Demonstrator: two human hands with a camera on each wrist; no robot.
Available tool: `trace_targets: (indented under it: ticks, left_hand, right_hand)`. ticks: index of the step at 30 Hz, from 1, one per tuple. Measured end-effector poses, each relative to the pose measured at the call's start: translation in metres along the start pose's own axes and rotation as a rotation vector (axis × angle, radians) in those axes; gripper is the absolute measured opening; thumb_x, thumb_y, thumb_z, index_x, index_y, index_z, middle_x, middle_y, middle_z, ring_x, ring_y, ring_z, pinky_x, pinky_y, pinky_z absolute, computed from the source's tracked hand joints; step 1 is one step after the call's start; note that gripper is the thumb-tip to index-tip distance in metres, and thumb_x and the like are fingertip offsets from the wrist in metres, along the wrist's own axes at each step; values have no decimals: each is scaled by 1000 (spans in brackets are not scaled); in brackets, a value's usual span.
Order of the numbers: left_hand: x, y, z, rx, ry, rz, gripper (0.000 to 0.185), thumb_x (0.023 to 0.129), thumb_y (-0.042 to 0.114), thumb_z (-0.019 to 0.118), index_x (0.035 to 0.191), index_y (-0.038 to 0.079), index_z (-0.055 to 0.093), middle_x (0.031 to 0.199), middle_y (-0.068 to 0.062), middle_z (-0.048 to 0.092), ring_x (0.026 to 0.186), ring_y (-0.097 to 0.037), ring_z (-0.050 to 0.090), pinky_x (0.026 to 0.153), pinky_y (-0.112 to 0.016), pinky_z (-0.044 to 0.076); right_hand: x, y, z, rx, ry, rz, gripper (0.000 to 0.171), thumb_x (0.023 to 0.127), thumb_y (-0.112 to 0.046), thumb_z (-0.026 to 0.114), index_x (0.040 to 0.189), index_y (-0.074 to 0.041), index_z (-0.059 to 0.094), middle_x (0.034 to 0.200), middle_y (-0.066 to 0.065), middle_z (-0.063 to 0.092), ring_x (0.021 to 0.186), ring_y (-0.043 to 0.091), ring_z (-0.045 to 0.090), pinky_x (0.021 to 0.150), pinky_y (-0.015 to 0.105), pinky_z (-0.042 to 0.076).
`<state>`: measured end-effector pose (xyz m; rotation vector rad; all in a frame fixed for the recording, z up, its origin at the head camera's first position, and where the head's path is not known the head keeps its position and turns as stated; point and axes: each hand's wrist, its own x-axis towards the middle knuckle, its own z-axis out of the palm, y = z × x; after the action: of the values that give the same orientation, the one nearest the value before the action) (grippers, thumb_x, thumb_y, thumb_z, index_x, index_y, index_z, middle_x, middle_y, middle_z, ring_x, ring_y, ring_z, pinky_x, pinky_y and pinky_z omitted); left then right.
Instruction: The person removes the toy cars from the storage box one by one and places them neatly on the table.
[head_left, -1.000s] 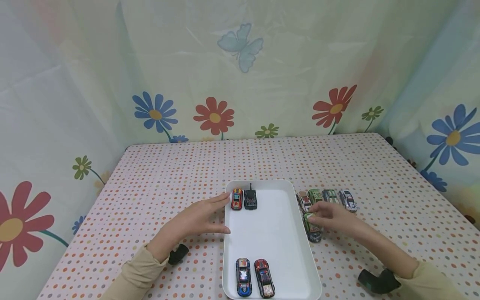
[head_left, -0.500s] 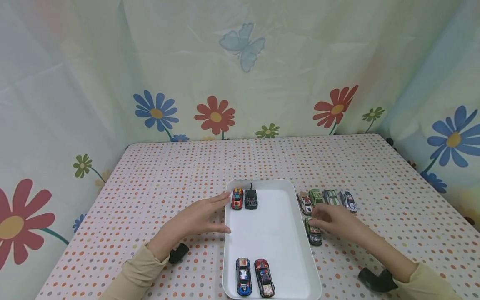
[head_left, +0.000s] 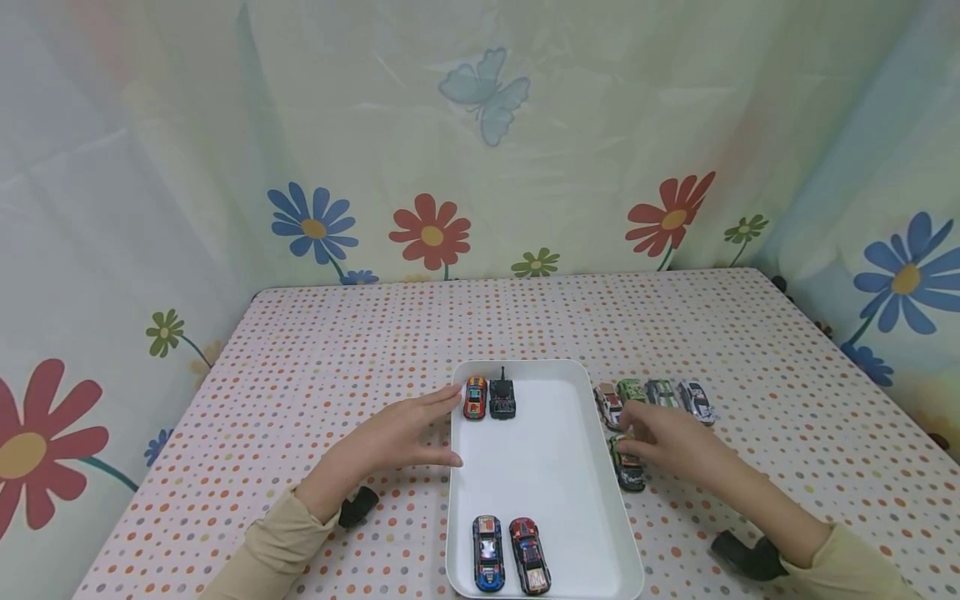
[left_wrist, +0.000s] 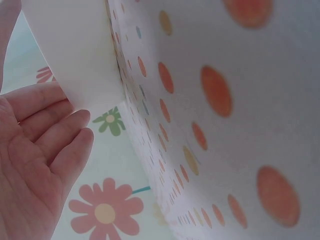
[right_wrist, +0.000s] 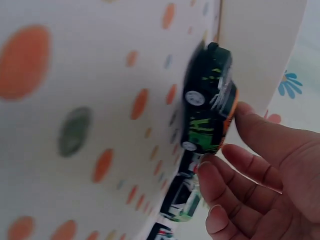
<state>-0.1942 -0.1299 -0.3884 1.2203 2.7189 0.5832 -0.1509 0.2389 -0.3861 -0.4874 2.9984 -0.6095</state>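
My right hand [head_left: 667,435] is at a green and black toy car [right_wrist: 206,107] on the table, just outside the right wall of a white tray [head_left: 540,475]. In the right wrist view the thumb lies on the car's roof and curled fingertips meet its far end, pinching it. My left hand [head_left: 405,433] rests along the tray's left rim, thumb and fingers spread and holding nothing. Inside the tray, a red and yellow car [head_left: 475,398] and a black vehicle with a thin rod [head_left: 502,398] sit at the far left; a blue car [head_left: 488,554] and a red car [head_left: 530,556] sit nearest me.
Beyond my right hand stands a row of toy cars: a white and brown one [head_left: 609,405], green ones [head_left: 632,389] and a white and blue one [head_left: 697,402]. A dotted cloth covers the table [head_left: 360,333]. A flowered curtain [head_left: 570,167] hangs behind.
The green and black car has slid slightly toward me along the tray's side, with my right hand at it. My right fingers have since spread a little. Left hand and tray look unmoved.
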Motion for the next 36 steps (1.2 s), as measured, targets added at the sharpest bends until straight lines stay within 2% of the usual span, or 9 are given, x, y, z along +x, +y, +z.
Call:
trace_targets:
  ticks: [4,7,12,15,19,22,27,32,36]
  left_hand:
    - [0,0,0,-5,-1,-2,90,79,60,61,142,0,37,149,-10,28,132,-23,31,103,-37,34]
    - [1,-1,0,6,-3,2,90,79,61,60,142,0,37,149,-10,27,132,-24,31,103,-37,34]
    - [1,-2,-1,13,0,-2,90,78,60,61,142,2,37,149,-10,27,132,-23,31,104,-36,33]
    - [1,-2,0,0,0,-5,90,78,61,60,143,3,37,150,-9,27,132,-23,31,103,-36,33]
    - [1,-2,1,-4,0,0,90,78,62,59,142,3,38,149,-9,28,132,-24,31,103,-36,34]
    - [1,-2,1,1,1,0,90,78,62,60,142,3,38,149,-9,28,132,-23,32,103,-36,34]
    - [1,-2,1,4,5,2,90,78,61,60,142,3,38,149,-9,28,132,-23,31,103,-36,33]
    - [1,-2,1,-3,7,7,89,78,60,61,142,3,38,149,-9,28,132,-22,32,103,-36,33]
    - [1,-3,1,-8,7,12,89,78,60,61,142,2,38,149,-10,28,132,-23,32,103,-36,34]
  right_hand:
    - [1,-5,-3,-30,-17,7,21,80,-19,74,94,-8,63,68,-8,53,56,7,48,47,23,43]
    - [0,-9,-10,-58,4,1,18,82,-17,72,96,-7,64,73,-6,57,62,8,53,50,25,46]
    - [1,-21,-26,-83,106,-90,21,85,-7,69,104,-3,65,85,1,64,76,17,61,62,34,53]
    - [1,-34,-34,-89,129,-155,23,85,-2,67,108,-2,65,95,6,66,84,21,63,67,36,54]
    - [2,-56,-38,-126,74,-321,25,83,0,69,107,-7,66,101,3,65,90,18,62,71,31,54]
    - [1,-75,-35,-137,-18,-489,27,81,-1,71,105,-11,66,101,-2,64,91,14,61,74,28,53]
    - [-3,-104,-19,-160,-109,-750,25,79,-6,74,103,-13,67,99,-8,64,91,7,60,78,21,50]
    - [-6,-123,1,-160,-190,-997,18,79,-8,75,93,-17,69,87,-14,63,80,-4,54,76,8,43]
    - [-8,-132,12,-179,-297,-1083,15,78,-8,74,86,-20,69,79,-18,61,73,-9,48,73,2,38]
